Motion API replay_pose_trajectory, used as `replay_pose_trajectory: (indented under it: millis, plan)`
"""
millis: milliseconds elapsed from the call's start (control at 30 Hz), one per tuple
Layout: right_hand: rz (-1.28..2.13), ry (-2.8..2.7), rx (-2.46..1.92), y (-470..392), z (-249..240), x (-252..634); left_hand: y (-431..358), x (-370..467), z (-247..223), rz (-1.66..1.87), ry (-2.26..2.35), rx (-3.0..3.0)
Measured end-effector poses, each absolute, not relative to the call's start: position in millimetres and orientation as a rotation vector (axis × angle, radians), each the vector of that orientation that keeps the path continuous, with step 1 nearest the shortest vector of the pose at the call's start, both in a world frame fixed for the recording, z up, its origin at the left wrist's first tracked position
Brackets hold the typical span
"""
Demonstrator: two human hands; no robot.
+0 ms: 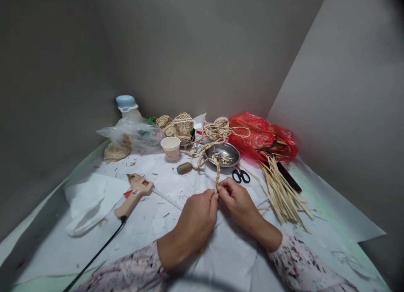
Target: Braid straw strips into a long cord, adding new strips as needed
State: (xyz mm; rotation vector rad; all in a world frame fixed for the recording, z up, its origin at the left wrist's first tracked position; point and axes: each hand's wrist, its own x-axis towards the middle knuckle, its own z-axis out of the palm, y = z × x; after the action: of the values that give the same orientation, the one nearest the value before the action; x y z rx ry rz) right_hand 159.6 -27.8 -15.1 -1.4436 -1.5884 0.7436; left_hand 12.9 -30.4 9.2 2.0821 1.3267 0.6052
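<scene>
Braided straw cord [217, 172] runs from a loose tangle at the far middle of the desk [151, 224] toward the near side, and its near end sits between both hands. Left hand [196, 218] has its fingers curled in, with thumb and forefinger pinching the cord's end from the left. Right hand [237, 201] meets it from the right, fingertips also closed on the same end, so the two hands touch at the cord. Both wrists rest low over the white paper [221, 250] covering the desk.

Just beyond the hands lie black-handled scissors [241, 175] and a metal bowl [222, 154] with straw scraps in it; the cord passes over the bowl's left rim. A bundle of flat straw strips [282, 189] fans out to the right, near a red plastic bag [261, 136]. To the left lies a glue gun [134, 194] with its black cable trailing near. A paper cup [171, 148] and small woven baskets [176, 126] stand farther back.
</scene>
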Motion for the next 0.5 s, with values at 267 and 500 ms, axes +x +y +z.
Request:
replay_pose_trajectory:
  millis: [267, 500]
  plan:
    - [0.886, -1.363, -1.357, -30, -8, 154, -38, 16, 3, 0.396, 1.368, 2.252]
    - [1.178, -1.148, -1.264, -32, -4, 149, -38, 16, -2, 0.363, 1.371, 2.358]
